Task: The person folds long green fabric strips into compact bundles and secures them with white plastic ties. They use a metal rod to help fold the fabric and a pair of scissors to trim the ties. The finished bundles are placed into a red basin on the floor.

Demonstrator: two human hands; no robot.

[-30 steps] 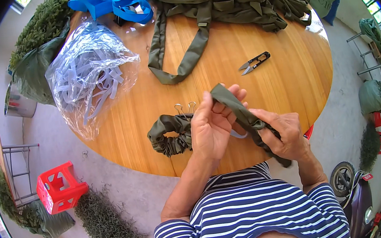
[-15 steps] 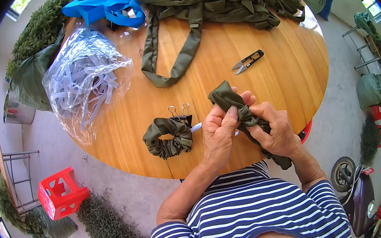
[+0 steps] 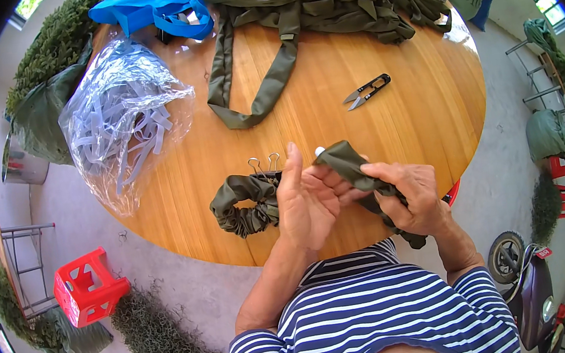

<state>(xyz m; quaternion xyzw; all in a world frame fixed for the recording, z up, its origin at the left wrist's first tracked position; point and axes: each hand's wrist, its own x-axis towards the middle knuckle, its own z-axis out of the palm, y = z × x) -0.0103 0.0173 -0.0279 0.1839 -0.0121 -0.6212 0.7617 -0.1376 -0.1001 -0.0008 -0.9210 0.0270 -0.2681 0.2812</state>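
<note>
My right hand [image 3: 410, 193] is closed on an olive-green fabric tube [image 3: 347, 161], pinching it partway along. Its far end points up and left, with a small white tip [image 3: 319, 150] showing there. The other end hangs below my right hand toward the table edge. Palm up, my left hand [image 3: 310, 205] is open, thumb raised, its fingertips beside or just under the tube; whether they touch is unclear. Left of it lies a gathered olive scrunchie [image 3: 231, 214], partly covered by the hand. A black binder clip [image 3: 266, 168] stands against its upper edge.
Small black thread snips [image 3: 367, 92] lie at the right of the round wooden table [image 3: 183, 222]. Olive fabric tubes [image 3: 319, 5] are heaped at the far side. A clear bag of white elastic strips [image 3: 127, 124] and a blue bag [image 3: 159, 9] sit left. A red stool [image 3: 91, 285] stands on the floor.
My left hand has let go of the tube, opened and moved left, over the scrunchie's right edge. The tube's bunched part now looks smoother and straighter; my right hand still grips it.
</note>
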